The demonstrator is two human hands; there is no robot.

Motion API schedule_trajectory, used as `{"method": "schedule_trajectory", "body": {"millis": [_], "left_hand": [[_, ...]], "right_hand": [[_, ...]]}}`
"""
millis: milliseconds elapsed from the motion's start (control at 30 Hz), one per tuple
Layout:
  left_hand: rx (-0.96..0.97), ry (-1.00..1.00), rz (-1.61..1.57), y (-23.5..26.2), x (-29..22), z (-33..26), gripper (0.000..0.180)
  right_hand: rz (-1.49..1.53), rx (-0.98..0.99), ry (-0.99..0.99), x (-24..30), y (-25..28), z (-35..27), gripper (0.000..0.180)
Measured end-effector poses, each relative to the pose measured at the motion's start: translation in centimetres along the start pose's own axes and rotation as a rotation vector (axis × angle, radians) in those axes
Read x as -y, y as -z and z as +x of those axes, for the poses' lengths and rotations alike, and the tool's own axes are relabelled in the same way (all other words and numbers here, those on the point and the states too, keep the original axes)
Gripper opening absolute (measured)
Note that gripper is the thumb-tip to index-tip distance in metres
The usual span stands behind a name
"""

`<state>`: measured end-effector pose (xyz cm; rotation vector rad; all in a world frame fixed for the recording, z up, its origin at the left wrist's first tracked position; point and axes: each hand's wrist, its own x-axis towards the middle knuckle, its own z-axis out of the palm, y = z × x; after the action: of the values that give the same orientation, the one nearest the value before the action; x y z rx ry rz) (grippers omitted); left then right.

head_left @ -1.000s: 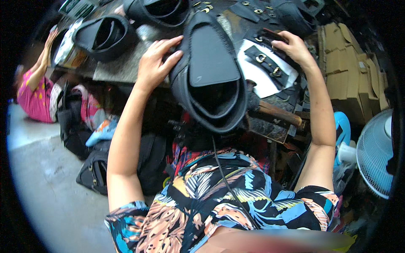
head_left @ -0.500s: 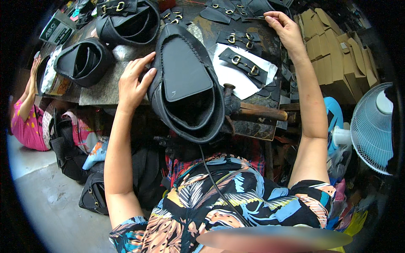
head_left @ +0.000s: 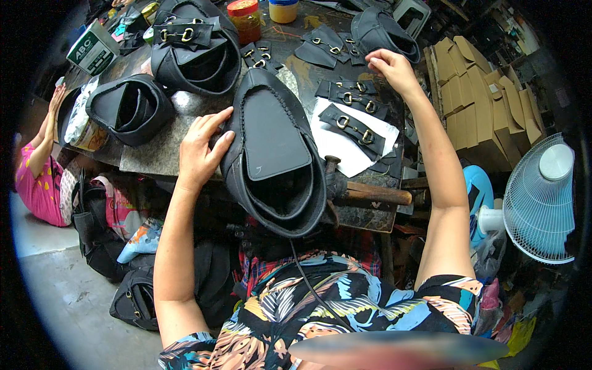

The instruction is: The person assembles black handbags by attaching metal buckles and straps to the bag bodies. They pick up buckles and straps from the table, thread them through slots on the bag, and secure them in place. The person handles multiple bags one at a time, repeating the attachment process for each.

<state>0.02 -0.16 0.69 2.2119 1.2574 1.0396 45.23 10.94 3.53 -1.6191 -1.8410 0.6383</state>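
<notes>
Upright in front of me leans a large black leather shoe piece [head_left: 276, 145], with a flat sole-shaped panel, a stitched rim and a curved band at its near end. My left hand [head_left: 206, 145] grips its left edge, thumb toward me and fingers on the far side. Out to the right, my right hand [head_left: 391, 71] is raised over the bench with thumb and fingertips pinched. Whatever lies between them is too small to make out. Below that hand are black straps with gold horsebit buckles [head_left: 353, 126], one on white paper [head_left: 327, 148].
More black shoe pieces [head_left: 129, 108] stand on the left of the bench. A hammer [head_left: 376, 194] lies at its near edge. Two jars, one with a red lid [head_left: 242, 8], stand behind. Right are cardboard boxes [head_left: 487, 92] and a fan [head_left: 542, 197]. Another person's hands [head_left: 52, 102] show far left.
The view has tilted, so the bench sits lower in it and the jars have come in. My right hand is nearer the black piece at the back right; my left hand keeps its hold.
</notes>
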Motion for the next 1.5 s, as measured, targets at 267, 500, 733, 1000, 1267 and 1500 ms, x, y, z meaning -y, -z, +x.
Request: {"method": "schedule_trajectory", "body": {"millis": [267,500,733,1000,1267,1500], "left_hand": [[-0.015,-0.014,0.009,-0.3,0.3,0.1,0.044],[-0.021,-0.013,0.004,-0.4,0.5,-0.1,0.044],[-0.012,-0.002,0.005,-0.5,0.6,0.0,0.044],[-0.012,-0.010,0.010,-0.6,0.5,0.0,0.044],[0.002,-0.003,0.048,-0.6,0.4,0.0,0.043],[-0.012,0.011,0.030,-0.5,0.4,0.0,0.042]], "right_hand": [[-0.503,-0.208,-0.071,-0.8,-3.6,5.2,0.022],[-0.634,-0.102,0.017,1.4,-6.6,6.6,0.037],[-0.515,-0.025,-0.115,2.1,-7.4,6.9,0.051],[0.112,0.057,-0.027,2.3,-2.9,2.1,0.038],[-0.262,0.174,0.028,2.5,-0.9,-1.3,0.038],[-0.887,-0.044,-0.085,1.2,-5.5,5.0,0.033]]}}
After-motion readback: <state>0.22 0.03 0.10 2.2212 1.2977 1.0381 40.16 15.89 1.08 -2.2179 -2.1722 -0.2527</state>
